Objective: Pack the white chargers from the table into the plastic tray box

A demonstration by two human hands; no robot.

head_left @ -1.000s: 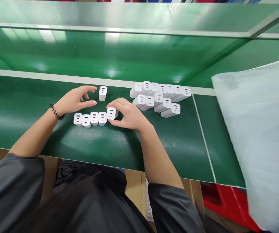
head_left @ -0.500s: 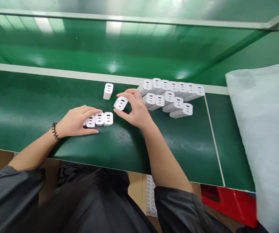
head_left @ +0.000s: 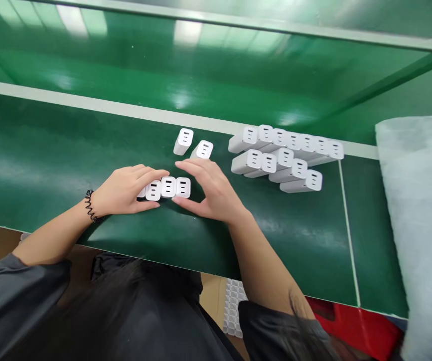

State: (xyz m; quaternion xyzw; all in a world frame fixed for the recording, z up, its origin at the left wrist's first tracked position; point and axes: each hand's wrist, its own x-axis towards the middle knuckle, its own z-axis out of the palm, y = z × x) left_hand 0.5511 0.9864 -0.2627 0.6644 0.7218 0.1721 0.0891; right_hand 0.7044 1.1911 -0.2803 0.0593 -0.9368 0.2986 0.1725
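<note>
A short row of white USB chargers (head_left: pixel 168 187) stands on the green table, port ends up. Around the row's left part curls my left hand (head_left: pixel 122 190), fingers along the far side and thumb along the near side; it partly hides the leftmost charger. My right hand (head_left: pixel 212 193) is open at the row's right end, thumb and fingers apart, with the thumb tip close to the near side. Just beyond its fingers stands a single charger (head_left: pixel 202 149), its lower part hidden by them. Another charger (head_left: pixel 183 141) stands to the left of that one.
Two uneven rows of white chargers (head_left: pixel 293 170) stand farther right on the table (head_left: pixel 294 250). A green back panel (head_left: pixel 155 75) rises behind. White wrapping material (head_left: pixel 419 200) hangs at the right edge, and a red plastic object (head_left: pixel 366 328) is below the table.
My right hand has let go of a charger, leaving it standing beyond the row, and has moved toward the row's right end. My left hand stays around the row. The view has shifted slightly.
</note>
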